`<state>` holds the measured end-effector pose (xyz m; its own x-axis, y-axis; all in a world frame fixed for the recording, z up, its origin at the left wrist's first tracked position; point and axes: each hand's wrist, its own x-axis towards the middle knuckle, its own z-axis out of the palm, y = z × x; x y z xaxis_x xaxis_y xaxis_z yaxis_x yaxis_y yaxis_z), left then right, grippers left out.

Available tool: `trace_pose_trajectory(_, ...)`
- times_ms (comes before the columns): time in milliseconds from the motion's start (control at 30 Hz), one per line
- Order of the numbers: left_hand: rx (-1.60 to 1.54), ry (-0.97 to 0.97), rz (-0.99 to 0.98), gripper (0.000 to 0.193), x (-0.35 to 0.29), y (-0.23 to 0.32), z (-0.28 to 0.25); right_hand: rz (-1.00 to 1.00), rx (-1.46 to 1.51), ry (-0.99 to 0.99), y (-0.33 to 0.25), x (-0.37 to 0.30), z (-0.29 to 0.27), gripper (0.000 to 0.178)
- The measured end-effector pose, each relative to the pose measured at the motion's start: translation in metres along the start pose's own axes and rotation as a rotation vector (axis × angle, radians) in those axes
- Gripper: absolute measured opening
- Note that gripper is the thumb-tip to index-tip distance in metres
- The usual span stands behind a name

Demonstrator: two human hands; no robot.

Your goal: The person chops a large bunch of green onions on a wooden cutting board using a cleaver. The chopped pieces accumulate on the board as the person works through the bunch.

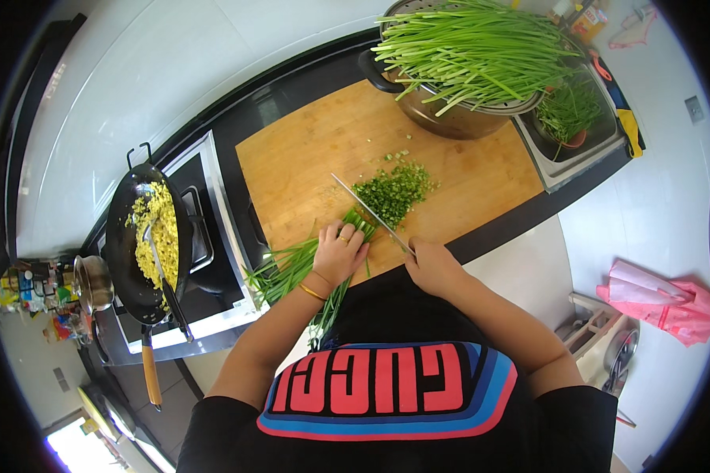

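Note:
On the wooden cutting board (pixel 308 142) my left hand (pixel 340 251) presses down on a bunch of garlic chives (pixel 284 272), its fingers curled over the stalks. The long ends trail off the board's near left edge. My right hand (pixel 434 266) grips a kitchen knife (pixel 380 221); the handle is hidden inside the fist. Seen almost edge-on, the blade slants up to the left, just right of my left fingers. A heap of finely chopped chives (pixel 394 193) lies against the blade's far right side.
Left, a wok (pixel 124 236) with scrambled egg (pixel 162 229) and a spatula (pixel 158 256) sits on the stove, beside a small pot (pixel 93 282). Behind the board stands a large pot (pixel 442 118) topped with long chives (pixel 481 51). More greens (pixel 568 110) lie in the sink (pixel 560 165).

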<state>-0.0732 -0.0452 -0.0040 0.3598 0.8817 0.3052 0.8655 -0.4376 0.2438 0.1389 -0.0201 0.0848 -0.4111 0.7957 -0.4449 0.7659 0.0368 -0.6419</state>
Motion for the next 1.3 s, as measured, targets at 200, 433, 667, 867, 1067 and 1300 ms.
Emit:
trace_pose_trajectory(200, 0.027, 0.005, -0.002, 0.018, -0.001, 0.0, 0.003, 0.01, -0.045, -0.059, -0.008, -0.007, 0.002, 0.017)
trace_pose_trajectory(433, 0.02, -0.013, 0.013, 0.025, -0.001, -0.002, 0.002, 0.07, -0.149, -0.097, -0.011, -0.008, 0.004, 0.017)
trace_pose_trajectory(667, 0.025, -0.033, 0.023, 0.024, -0.001, -0.003, 0.005, 0.151, -0.146, -0.157, -0.019, -0.002, 0.008, 0.018)
trace_pose_trajectory(867, -0.006, -0.054, 0.018, 0.026, 0.002, -0.002, -0.001, 0.076, -0.11, -0.134, -0.012, 0.014, 0.021, 0.019)
trace_pose_trajectory(1067, -0.017, -0.07, 0.017, 0.026, 0.003, -0.005, 0.001, 0.064, -0.056, -0.087, -0.014, 0.032, 0.026, 0.019)
trace_pose_trajectory(1300, -0.015, -0.072, 0.002, 0.025, 0.003, -0.004, 0.001, 0.14, -0.094, -0.212, -0.009, 0.014, 0.01, 0.018)
